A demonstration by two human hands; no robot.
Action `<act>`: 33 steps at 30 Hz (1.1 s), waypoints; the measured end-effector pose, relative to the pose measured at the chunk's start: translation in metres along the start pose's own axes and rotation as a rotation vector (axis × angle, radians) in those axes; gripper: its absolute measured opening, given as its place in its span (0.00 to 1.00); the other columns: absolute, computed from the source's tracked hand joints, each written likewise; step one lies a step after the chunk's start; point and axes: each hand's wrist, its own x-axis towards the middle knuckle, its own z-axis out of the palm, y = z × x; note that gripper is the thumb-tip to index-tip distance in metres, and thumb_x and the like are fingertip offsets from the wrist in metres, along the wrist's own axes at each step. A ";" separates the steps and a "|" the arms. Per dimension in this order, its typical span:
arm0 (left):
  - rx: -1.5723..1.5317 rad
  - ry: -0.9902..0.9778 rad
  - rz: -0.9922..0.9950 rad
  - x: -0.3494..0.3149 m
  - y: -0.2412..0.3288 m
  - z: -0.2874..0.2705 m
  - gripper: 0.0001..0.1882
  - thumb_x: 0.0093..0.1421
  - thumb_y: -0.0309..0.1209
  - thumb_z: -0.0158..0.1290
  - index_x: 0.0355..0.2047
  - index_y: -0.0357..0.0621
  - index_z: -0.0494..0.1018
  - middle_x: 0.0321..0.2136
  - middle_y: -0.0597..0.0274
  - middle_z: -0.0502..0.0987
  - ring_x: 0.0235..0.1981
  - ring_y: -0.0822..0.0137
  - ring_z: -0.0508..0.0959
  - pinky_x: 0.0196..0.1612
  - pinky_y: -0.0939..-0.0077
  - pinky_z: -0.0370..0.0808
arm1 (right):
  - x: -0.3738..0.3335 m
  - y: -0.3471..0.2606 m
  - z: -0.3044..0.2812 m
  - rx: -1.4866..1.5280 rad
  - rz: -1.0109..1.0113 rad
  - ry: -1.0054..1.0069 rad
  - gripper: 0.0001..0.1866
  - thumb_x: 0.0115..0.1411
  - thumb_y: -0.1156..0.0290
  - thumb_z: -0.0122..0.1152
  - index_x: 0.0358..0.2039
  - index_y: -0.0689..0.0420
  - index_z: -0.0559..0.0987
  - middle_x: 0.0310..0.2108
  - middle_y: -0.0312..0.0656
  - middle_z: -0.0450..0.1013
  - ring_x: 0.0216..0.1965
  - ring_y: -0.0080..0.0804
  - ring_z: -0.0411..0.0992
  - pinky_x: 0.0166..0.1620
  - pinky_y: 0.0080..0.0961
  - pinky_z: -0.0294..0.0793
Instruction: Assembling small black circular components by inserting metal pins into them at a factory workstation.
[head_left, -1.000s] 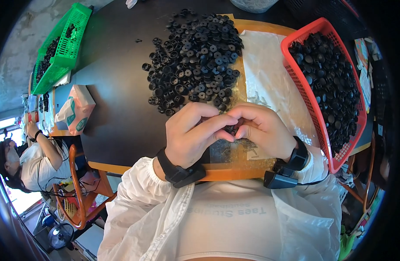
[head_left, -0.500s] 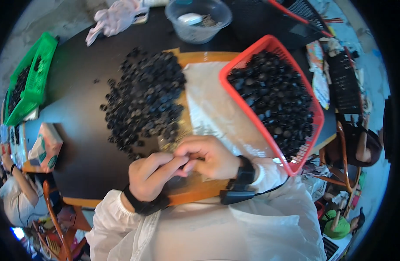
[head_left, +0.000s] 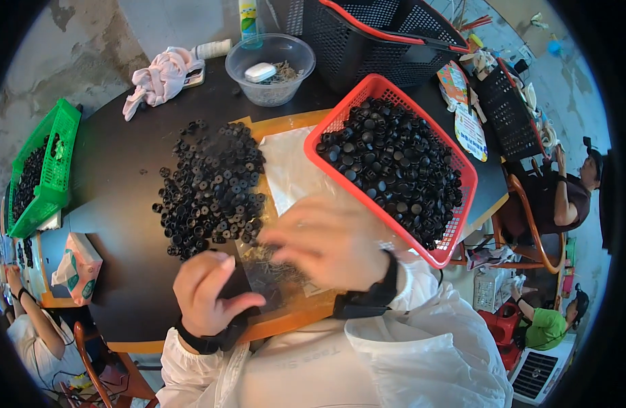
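Observation:
My left hand point(head_left: 207, 292) is at the near edge of the table, its thumb stretched out and apart from the fingers, with nothing visible between them. My right hand point(head_left: 333, 241) is smeared by motion above the white sheet point(head_left: 289, 166), so whether its fingertips hold anything is unclear. Just beyond my left hand lies a heap of small round black plastic pieces point(head_left: 214, 183), several showing a centre hole. To the right, a red plastic basket point(head_left: 468, 204) holds many small black round caps point(head_left: 394, 170). Thin scraps point(head_left: 269, 262) are scattered between my hands.
A clear plastic bowl point(head_left: 275, 95) with a white lump and scraps stands at the back, beside a pink cloth point(head_left: 165, 75). Behind the red basket is a black basket point(head_left: 388, 51). A green basket point(head_left: 58, 160) and tissue box point(head_left: 84, 268) are left. Other people sit nearby.
My hands were together with their fingertips meeting; now they are apart. The left has moved left and spread its thumb, while the right is moving. The whole view has shifted.

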 end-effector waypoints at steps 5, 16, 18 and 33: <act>0.120 -0.009 -0.093 -0.004 -0.015 -0.018 0.17 0.39 0.23 0.68 0.33 0.47 0.81 0.30 0.62 0.73 0.33 0.58 0.74 0.36 0.67 0.72 | -0.002 0.014 -0.047 -0.762 0.271 0.298 0.19 0.50 0.76 0.64 0.45 0.55 0.80 0.40 0.41 0.76 0.43 0.44 0.71 0.49 0.37 0.70; -0.053 -0.341 -0.021 -0.010 -0.020 -0.008 0.14 0.40 0.28 0.69 0.30 0.49 0.81 0.27 0.68 0.74 0.32 0.62 0.72 0.37 0.71 0.69 | 0.004 0.030 0.025 -0.339 0.046 -0.119 0.14 0.53 0.75 0.64 0.41 0.53 0.81 0.36 0.37 0.73 0.40 0.38 0.71 0.42 0.34 0.72; -0.028 -0.405 -0.042 -0.009 -0.020 -0.002 0.13 0.41 0.30 0.69 0.29 0.49 0.80 0.28 0.69 0.73 0.33 0.63 0.72 0.37 0.70 0.69 | 0.009 0.044 0.035 -0.351 0.019 -0.128 0.13 0.53 0.72 0.64 0.41 0.53 0.80 0.35 0.36 0.73 0.40 0.37 0.71 0.42 0.32 0.73; 0.083 -0.554 0.004 0.006 -0.036 0.018 0.07 0.49 0.31 0.61 0.29 0.51 0.76 0.31 0.71 0.74 0.35 0.66 0.74 0.38 0.71 0.72 | 0.007 0.050 0.036 -0.039 0.164 -0.056 0.11 0.52 0.75 0.67 0.38 0.57 0.79 0.35 0.38 0.77 0.37 0.34 0.74 0.41 0.27 0.74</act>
